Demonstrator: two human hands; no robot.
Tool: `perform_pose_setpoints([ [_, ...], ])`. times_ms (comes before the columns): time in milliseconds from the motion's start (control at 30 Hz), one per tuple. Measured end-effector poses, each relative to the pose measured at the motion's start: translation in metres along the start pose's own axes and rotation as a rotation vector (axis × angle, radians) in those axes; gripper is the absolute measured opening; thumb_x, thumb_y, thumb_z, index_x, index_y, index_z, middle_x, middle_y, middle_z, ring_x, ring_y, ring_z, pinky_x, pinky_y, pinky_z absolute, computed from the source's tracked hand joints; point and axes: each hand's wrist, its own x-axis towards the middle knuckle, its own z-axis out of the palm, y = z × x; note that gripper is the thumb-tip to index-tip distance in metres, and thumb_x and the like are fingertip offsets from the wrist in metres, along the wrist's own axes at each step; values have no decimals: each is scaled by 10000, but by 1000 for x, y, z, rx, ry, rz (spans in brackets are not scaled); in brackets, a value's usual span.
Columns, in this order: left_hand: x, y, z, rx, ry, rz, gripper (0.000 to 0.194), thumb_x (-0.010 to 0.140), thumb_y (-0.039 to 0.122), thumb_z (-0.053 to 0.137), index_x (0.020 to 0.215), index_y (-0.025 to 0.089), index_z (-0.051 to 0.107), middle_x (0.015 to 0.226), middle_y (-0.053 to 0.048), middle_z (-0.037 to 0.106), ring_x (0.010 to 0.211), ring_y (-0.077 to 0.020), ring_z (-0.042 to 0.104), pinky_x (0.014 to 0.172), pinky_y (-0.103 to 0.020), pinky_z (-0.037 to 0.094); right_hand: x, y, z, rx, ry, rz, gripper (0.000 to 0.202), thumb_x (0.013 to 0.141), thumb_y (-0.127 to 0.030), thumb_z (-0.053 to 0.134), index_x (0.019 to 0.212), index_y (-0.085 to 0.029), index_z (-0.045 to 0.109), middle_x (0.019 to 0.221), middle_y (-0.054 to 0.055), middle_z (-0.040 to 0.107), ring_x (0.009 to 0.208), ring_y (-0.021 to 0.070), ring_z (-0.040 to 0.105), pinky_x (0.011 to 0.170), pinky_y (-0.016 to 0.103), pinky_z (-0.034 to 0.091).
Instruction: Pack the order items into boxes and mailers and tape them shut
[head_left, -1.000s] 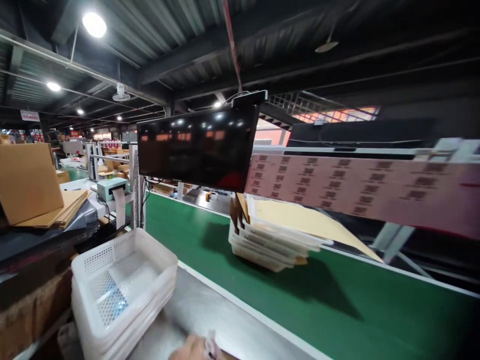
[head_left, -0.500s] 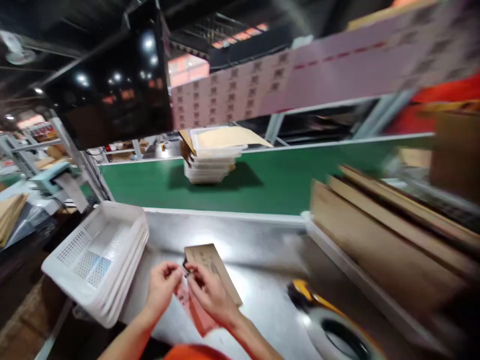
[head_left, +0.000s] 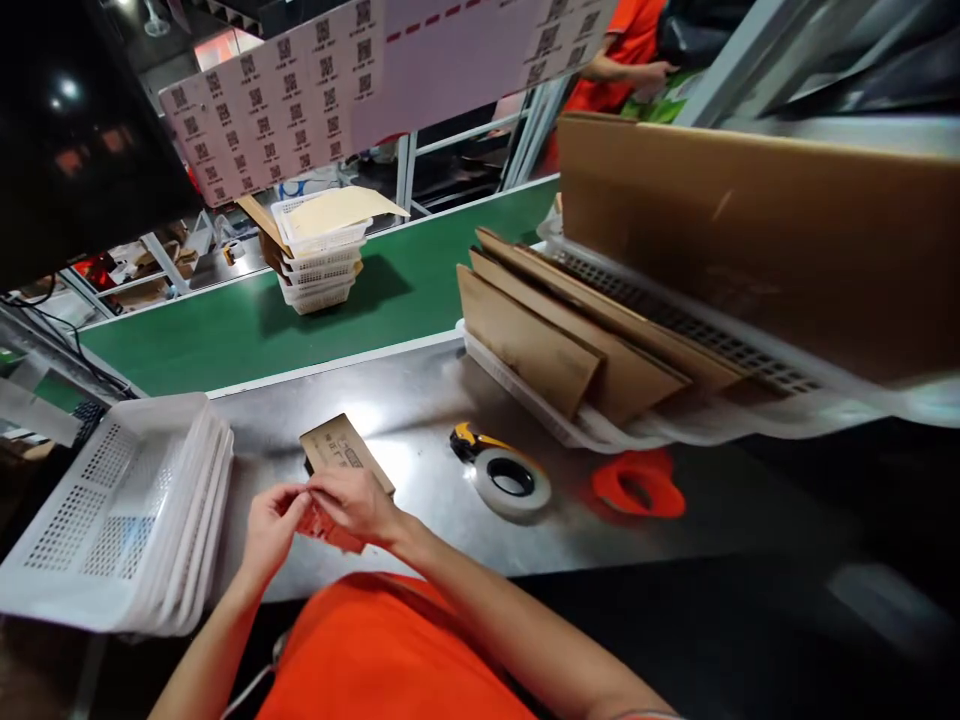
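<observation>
1. Red packet [head_left: 324, 527] first: it is held between the person's two hands, above the near edge of the metal table [head_left: 262, 440], close in front of the body. Much of it is hidden under the fingers.

2. Left hand [head_left: 270, 525]: thumb and forefinger are pinched together at the packet's left end, with the other fingers curled in.

3. Right hand [head_left: 356, 500]: it arches over the packet, fingertips meeting those of the left and seemingly grasping the same edge. The exact grip of its thumb is hidden.

4. Small cardboard box [head_left: 345, 450]: it lies on the table just beyond the hands, printed face up. The right hand overlaps it in view; whether they touch, I cannot tell.

5. Step in hand, as I judge it: close fingertip work on the packet's edge, both hands together. Whether that edge is sealed or parted cannot be made out.

6. What the next move calls for, in my judgement: a firm, even pinch from both hands, since the packet looks thin and limp, and care not to nudge the box so close by.

7. Round about: to the right of the box lies a tape dispenser [head_left: 514, 485], with an orange ring [head_left: 641, 487] farther right; stacked white baskets [head_left: 112, 510] stand to the left. None of these is touched by either hand.
</observation>
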Motion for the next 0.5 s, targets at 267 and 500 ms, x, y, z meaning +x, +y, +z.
perform_pose_setpoints([
  [267,-10,-8,5,-57,15,-174,481,640,606,937,768,155,829,741,-76,775,723,-209,660,751,-335,534,-12,0,1,-248,-135,-108,320,1122,-234,512,1039,-171,815,920,58,828,748,169,716,678,250,547],
  [500,-20,-28,8,-267,23,-420,623,523,656,987,814,142,787,724,-23,713,657,-135,595,659,-261,450,-24,3,7,-252,-181,-124,296,1091,-202,552,926,-217,797,807,8,792,631,134,639,568,223,426],
])
